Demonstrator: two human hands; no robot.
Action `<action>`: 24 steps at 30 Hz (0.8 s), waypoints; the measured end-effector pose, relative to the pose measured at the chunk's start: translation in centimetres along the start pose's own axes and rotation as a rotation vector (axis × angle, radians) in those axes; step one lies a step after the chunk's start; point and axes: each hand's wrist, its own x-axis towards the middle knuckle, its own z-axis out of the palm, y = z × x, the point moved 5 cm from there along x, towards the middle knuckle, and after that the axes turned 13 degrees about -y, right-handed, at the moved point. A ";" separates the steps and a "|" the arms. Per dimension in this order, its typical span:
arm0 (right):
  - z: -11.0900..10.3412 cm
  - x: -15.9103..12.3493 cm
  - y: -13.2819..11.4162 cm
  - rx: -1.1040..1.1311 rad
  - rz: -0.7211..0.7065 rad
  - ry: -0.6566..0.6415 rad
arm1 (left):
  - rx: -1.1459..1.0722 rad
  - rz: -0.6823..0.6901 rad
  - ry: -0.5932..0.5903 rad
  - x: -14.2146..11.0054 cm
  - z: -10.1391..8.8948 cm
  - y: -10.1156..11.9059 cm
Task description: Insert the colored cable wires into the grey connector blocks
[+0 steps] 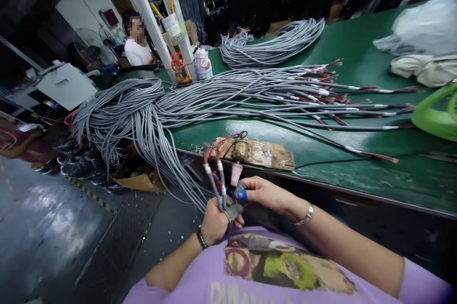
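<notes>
Cables (213,184), grasped in the left hand (214,224), the nearer one, long axis pointing away toward the board (273,154) beyond; right hand (266,193) just beside, fingers bent (cannot tell on what); bundle (210,95) farther beyond both.

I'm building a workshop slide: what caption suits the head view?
Left hand gripping grey cables, right hand beside it, before a wooden board on a green bench with cable bundles.
</notes>
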 end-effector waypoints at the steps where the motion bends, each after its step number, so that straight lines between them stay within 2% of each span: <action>1: 0.3 0.0 -0.2 -0.062 -0.015 -0.021 | 0.024 -0.044 -0.050 0.1 0.3 0.0; 3: 0.6 -0.1 -0.5 -0.168 -0.040 -0.042 | 0.056 -0.110 -0.125 0.1 0.7 0.1; 5: 0.4 -0.4 -0.7 -0.237 -0.064 0.000 | 0.060 -0.125 -0.140 0.2 0.8 0.2; 8: -0.8 -1.4 -0.8 -0.225 -0.085 0.120 | 0.016 -0.074 -0.051 0.2 0.3 0.1; 11: -1.5 -2.1 0.4 -0.044 -0.012 0.214 | -0.040 0.009 0.078 0.2 -0.5 -0.2; 14: -0.7 -2.0 1.8 0.099 0.046 0.207 | -0.041 0.056 0.120 0.3 -0.6 -0.5; 17: 0.3 -1.5 2.2 0.097 -0.003 0.215 | -0.021 0.062 0.118 0.4 -0.7 -0.6; 20: 1.1 -1.0 2.0 0.045 -0.048 0.168 | 0.004 0.017 0.056 0.2 -0.7 -0.6; 24: 2.2 -0.6 1.1 -0.008 -0.117 -0.019 | 0.050 -0.089 -0.134 -0.2 -0.4 -0.4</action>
